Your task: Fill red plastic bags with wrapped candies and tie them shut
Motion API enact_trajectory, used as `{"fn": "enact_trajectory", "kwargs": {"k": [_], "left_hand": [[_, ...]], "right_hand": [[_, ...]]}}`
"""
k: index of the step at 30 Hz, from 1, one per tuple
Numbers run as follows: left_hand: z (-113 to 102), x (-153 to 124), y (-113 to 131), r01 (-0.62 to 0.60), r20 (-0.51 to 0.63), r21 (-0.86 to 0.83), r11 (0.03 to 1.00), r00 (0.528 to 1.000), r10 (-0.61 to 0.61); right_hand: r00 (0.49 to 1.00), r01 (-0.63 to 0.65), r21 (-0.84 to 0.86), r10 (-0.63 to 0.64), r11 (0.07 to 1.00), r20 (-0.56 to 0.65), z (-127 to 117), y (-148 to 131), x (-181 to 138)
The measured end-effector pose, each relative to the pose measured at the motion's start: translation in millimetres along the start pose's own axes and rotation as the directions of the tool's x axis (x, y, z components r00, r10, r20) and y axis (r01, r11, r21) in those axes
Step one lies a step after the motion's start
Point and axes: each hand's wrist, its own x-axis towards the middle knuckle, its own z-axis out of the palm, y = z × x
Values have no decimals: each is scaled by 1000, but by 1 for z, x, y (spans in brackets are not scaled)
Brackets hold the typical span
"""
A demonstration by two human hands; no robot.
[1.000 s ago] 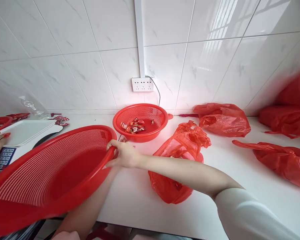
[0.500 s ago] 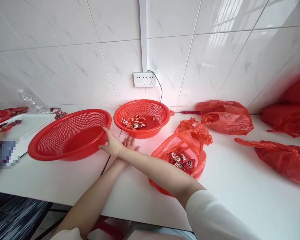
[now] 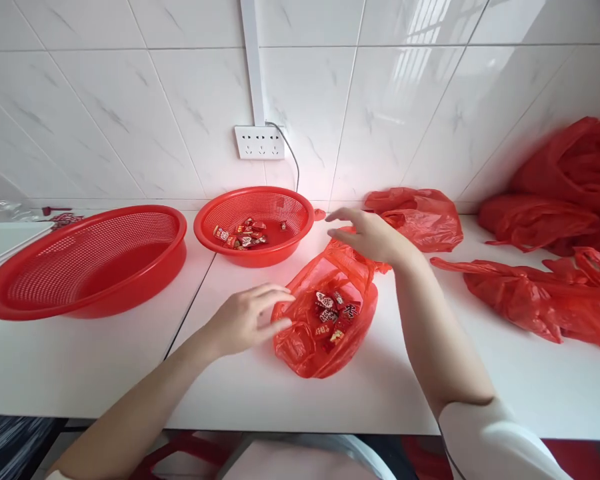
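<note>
An opened red plastic bag (image 3: 300, 347) lies on the white table, with several wrapped candies (image 3: 333, 313) showing inside it. My left hand (image 3: 253, 317) is at the bag's left edge, fingers apart and holding nothing; whether the fingertips touch the plastic I cannot tell. Over the far end of the bag hovers my right hand (image 3: 367, 235), its fingers spread and curved, with nothing in them. Behind the bag, a smaller red basket (image 3: 290, 250) with a perforated wall holds several more wrapped candies (image 3: 250, 233).
A large red basket (image 3: 125, 293) with nothing inside stands at the left. More red plastic bags (image 3: 420, 217) lie along the wall, and another bag (image 3: 530, 300) is at the right. A power socket (image 3: 260, 143) with a cable is on the tiled wall.
My hands were crossed by the baskets, the right one at the large basket's rim. They have uncrossed and moved right to the candy bag. The view has turned right.
</note>
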Motion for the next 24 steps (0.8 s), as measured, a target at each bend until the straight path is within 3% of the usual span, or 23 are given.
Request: {"fn": "enact_trajectory", "kwargs": {"k": [2,4,7,9,13,16,18,21,24], "left_hand": [[6,2,11,-20,109,86,996,994,11],[11,6,12,-11,174,211,978,984,-26],[14,14,5,-40,248,323,946,968,-44],[13,18,0,-76,275,331,941,961,-18],[9,26,-3,-92,305,252,963,952,11],[-2,34,-1,-29,250,59,998,968,13],[-19,43,1,36,144,-201,979,990,-7],[-52,58,8,37,-85,-658,752,989,-123],[-78,72,17,-30,-195,-825,564,952,-235]], "right_hand": [[977,-168,-174,188,970,105,-4,18,-7],[916,-321,-298,374,899,141,-4,29,-10],[824,-468,-355,545,810,157,-6,41,-9],[801,-488,-331,565,808,197,-11,47,-8],[837,-407,-235,464,883,290,-20,58,-9],[856,-365,-187,408,912,319,-24,59,-10],[892,-348,-133,371,928,257,-27,55,-11],[971,-240,75,241,968,2,-32,42,-13],[961,-154,160,186,975,-207,-29,33,-14]]}}
